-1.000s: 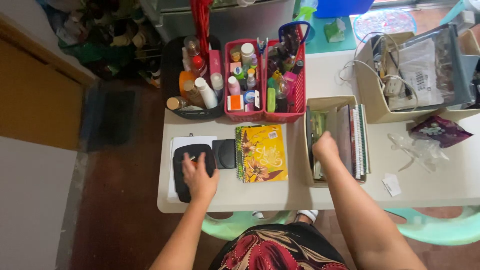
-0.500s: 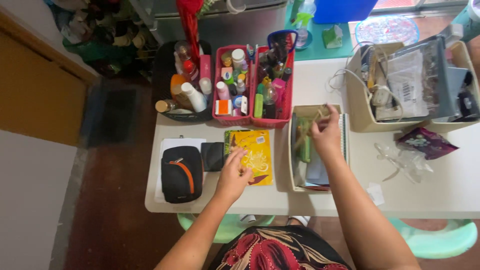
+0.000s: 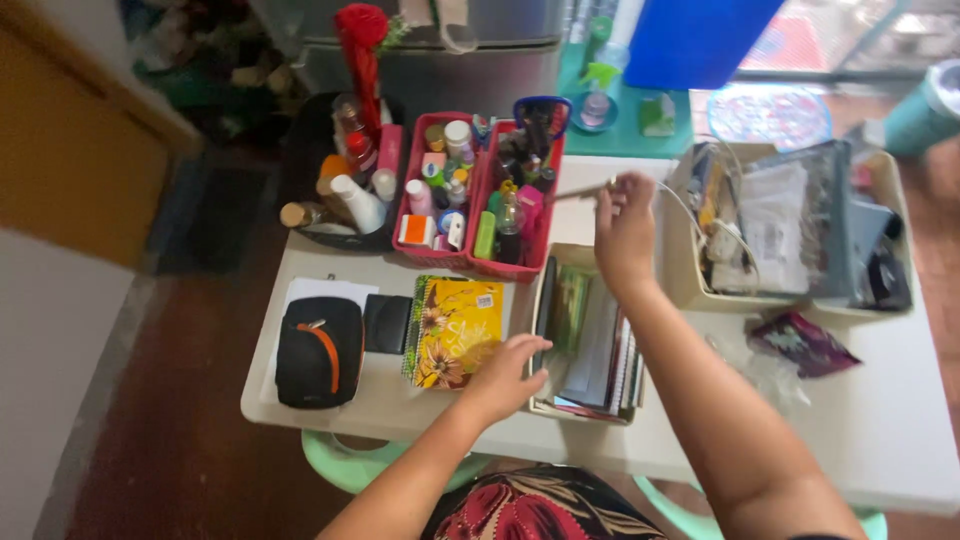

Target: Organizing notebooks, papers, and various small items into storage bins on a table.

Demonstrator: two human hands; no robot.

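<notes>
Above the beige box [image 3: 590,340], the right hand [image 3: 625,232] pinches a thin stick [image 3: 583,189]; the left hand's [image 3: 505,375] grip lies open, empty.

Both arms are bare and sleeveless; the lap wears dark cloth [image 3: 545,510] with red floral print.

There is one view only, from a camera on the person's head. It looks steeply down and a little forward, onto a pale table [image 3: 400,400] from the side where the person stands. The table fills most of the frame and runs slightly slanted, lower to the right. Both arms come in from the bottom edge, so the camera is close above them. The far edge of the table with the red baskets [image 3: 480,200] lies near the top. The brown floor [image 3: 180,400] shows at the left.
</notes>
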